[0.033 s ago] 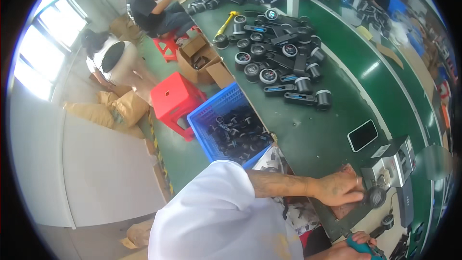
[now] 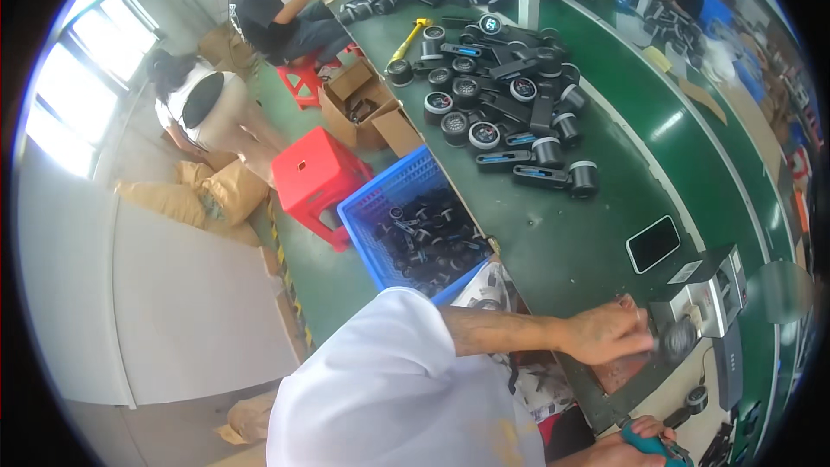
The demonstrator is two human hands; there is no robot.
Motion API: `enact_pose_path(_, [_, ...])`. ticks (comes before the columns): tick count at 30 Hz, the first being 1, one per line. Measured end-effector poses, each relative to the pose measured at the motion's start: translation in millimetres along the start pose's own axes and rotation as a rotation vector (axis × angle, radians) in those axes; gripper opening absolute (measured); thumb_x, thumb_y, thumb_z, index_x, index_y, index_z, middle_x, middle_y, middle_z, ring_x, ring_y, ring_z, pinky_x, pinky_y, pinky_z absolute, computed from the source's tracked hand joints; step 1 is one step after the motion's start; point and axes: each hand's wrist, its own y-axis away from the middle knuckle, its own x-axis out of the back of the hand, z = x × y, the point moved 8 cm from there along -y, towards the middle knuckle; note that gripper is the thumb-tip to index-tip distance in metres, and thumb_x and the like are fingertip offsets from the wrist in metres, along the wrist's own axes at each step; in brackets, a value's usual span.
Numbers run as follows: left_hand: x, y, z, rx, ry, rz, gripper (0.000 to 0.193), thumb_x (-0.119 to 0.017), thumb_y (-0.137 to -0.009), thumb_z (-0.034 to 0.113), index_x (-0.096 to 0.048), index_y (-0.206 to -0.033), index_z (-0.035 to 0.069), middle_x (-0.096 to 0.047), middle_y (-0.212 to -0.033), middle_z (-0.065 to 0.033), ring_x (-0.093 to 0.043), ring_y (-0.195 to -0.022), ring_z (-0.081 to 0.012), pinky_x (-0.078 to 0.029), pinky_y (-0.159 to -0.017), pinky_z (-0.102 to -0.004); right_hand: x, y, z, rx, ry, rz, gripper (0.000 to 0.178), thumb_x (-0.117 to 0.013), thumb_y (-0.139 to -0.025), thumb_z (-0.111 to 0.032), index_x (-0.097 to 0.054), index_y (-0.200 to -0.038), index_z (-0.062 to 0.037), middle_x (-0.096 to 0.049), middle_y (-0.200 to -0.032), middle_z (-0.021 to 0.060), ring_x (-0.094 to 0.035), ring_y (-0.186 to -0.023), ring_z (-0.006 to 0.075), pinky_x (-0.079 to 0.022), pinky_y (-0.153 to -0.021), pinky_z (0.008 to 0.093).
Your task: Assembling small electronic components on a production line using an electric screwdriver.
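My left hand [image 2: 609,333] reaches across the bench with its fingers curled together, over a reddish-brown pad [image 2: 624,374]. Just beyond the fingertips is a round black wheel-like part [image 2: 679,339], blurred, against a silver bench device [image 2: 705,303]. Whether the fingers hold anything is hidden. At the lower edge my right hand [image 2: 635,451] is closed around a teal-handled tool [image 2: 650,444], partly cut off by the frame. A second black round part [image 2: 697,398] lies beyond the tool.
A phone [image 2: 653,244] lies near the device. Black round-headed parts [image 2: 506,104] are heaped farther along the bench by a yellow hammer [image 2: 411,40]. Left of the bench stand a blue crate [image 2: 361,207] of parts and a red stool [image 2: 316,169]. Other people sit or bend farther off.
My left hand has shifted slightly up, and its fingertips have drawn back from the round black part, which looks more blurred and a little higher. The right hand stays put.
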Motion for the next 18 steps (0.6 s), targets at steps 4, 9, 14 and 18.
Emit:
enact_pose_path(4, [84.5, 32.7, -13.7, 0.312, 0.213, 0.273, 0.027, -0.058, -0.103, 0.033, -0.056, -0.099, 0.007, -0.053, -0.072, 0.0008, -0.058, -0.064, -0.009, -0.047, -0.054, -0.0287, -9.3, -3.4, 18.6, -0.109, -0.038, -0.006, 0.065, -0.05, -0.094, -0.067, -0.053, -0.11, -0.0038, -0.047, -0.07, 0.0048, -0.044, -0.061, 0.0162, -0.038, -0.06, 0.0306])
enact_pose_path(9, [180.6, 78.9, -21.2, 0.573, 0.46, 0.665, 0.055, -0.034, -0.107, 0.055, -0.057, -0.096, 0.007, -0.058, -0.06, -0.0073, -0.054, -0.043, -0.0171, -0.042, -0.039, -0.0278, -12.8, 1.9, 37.4, -0.164, -0.004, -0.086, 0.078, -0.061, -0.085, -0.073, -0.05, -0.114, -0.0011, -0.044, -0.068, 0.0021, -0.043, -0.061, 0.0129, -0.036, -0.058, 0.0248])
enact_pose_path(14, [227.6, 91.8, -24.1, 0.55, 0.39, 0.851, 0.065, -0.032, -0.104, 0.062, -0.054, -0.08, 0.007, -0.054, -0.054, -0.0075, -0.048, -0.036, -0.0175, -0.037, -0.035, -0.0282, -31.7, 9.3, 20.3, -0.11, 0.057, -0.037, 0.063, -0.051, -0.093, -0.066, -0.051, -0.108, -0.0042, -0.048, -0.069, 0.0054, -0.045, -0.06, 0.0167, -0.038, -0.058, 0.03])
enact_pose_path(18, [256.0, 98.6, -14.1, 0.438, 0.329, 0.988, 0.056, -0.046, -0.102, 0.059, -0.055, -0.083, 0.007, -0.053, -0.055, -0.0052, -0.048, -0.037, -0.0161, -0.038, -0.035, -0.0289, -44.1, 7.4, 14.8, -0.127, 0.041, -0.08, 0.05, -0.041, -0.102, -0.057, -0.051, -0.103, -0.0083, -0.05, -0.071, 0.0072, -0.045, -0.059, 0.0205, -0.039, -0.058, 0.0348])
